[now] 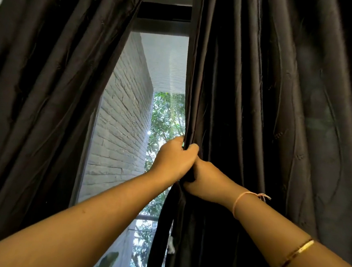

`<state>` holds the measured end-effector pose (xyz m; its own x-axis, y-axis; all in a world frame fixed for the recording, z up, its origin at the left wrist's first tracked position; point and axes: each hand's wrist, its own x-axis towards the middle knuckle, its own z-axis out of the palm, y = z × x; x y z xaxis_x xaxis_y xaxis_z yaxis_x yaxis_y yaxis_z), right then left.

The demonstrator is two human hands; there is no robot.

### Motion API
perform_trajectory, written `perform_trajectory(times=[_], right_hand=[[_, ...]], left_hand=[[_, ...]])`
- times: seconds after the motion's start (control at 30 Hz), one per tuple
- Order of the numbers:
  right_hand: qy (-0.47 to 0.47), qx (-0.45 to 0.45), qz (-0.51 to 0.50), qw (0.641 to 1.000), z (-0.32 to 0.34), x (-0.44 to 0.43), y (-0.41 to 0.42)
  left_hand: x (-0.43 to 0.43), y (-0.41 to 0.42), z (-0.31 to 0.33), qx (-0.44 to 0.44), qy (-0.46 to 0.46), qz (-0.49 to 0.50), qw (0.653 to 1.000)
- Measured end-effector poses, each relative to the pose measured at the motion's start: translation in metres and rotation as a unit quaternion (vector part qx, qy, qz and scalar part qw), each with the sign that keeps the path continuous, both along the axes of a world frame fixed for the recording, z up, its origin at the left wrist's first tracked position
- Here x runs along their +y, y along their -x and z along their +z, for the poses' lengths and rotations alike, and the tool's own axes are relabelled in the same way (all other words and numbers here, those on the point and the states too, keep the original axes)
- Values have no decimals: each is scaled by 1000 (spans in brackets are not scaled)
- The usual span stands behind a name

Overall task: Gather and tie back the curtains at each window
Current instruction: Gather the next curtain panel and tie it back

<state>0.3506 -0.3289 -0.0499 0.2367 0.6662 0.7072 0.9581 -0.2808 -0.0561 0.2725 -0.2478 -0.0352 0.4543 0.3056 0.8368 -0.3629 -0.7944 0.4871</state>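
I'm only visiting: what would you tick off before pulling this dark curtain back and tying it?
1. The left hand grips the right curtain at its inner edge: ok.
2. The right hand grips the same edge just below: ok.
3. The right curtain is gathered into a bunch: not ok, it hangs spread wide.
4. The left curtain is tied back: cannot tell; it slants clear of the window.
5. A tie is within reach: cannot tell; a dark strip hangs below the hands.
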Motion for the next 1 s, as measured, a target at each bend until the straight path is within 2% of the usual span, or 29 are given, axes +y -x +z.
perform_trajectory(times=[0.1, 0.17, 0.2, 0.23, 0.27, 0.3, 0.37, 0.4, 0.43, 0.47, 0.57, 0.73, 0.8, 1.0], right_hand=[[58, 124, 67, 988, 4, -12, 8], [71, 129, 72, 986, 10, -22, 16], [51, 73, 48, 995, 15, -28, 20], [10, -23, 4, 1000, 19, -36, 25], [-43, -129, -50, 989, 22, -43, 28], [-107, -232, -94, 962, 25, -50, 29], [-241, -388, -136, 879, 28, -61, 30], [-294, -432, -146, 840, 28, -65, 30], [-328, -438, -161, 821, 27, -68, 30], [-353, -408, -180, 823, 27, -70, 28], [-374, -248, -232, 863, 22, -71, 23], [-390, -59, -123, 911, 1, -69, 19], [-365, -43, -134, 920, -16, -65, 21], [-228, -129, -200, 944, -78, -39, 17]], left_hand=[[1, -2, 1, -21, -56, 83, 995], [3, -3, 3, -27, -71, 130, 989], [4, -3, 4, -26, -72, 140, 987], [5, -3, 3, -26, -73, 145, 986], [6, -2, 2, -28, -75, 146, 986], [5, -1, 0, -32, -79, 140, 987], [3, 1, -5, -38, -91, 117, 988], [2, 1, -7, -39, -100, 110, 988], [2, 1, -10, -42, -109, 106, 987], [1, 1, -12, -47, -115, 106, 987], [1, -2, -20, -70, -133, 102, 983], [3, -3, -40, -76, -120, 86, 986], [4, -3, -50, -71, -85, 56, 992], [8, -4, -84, -29, 38, -13, 999]])
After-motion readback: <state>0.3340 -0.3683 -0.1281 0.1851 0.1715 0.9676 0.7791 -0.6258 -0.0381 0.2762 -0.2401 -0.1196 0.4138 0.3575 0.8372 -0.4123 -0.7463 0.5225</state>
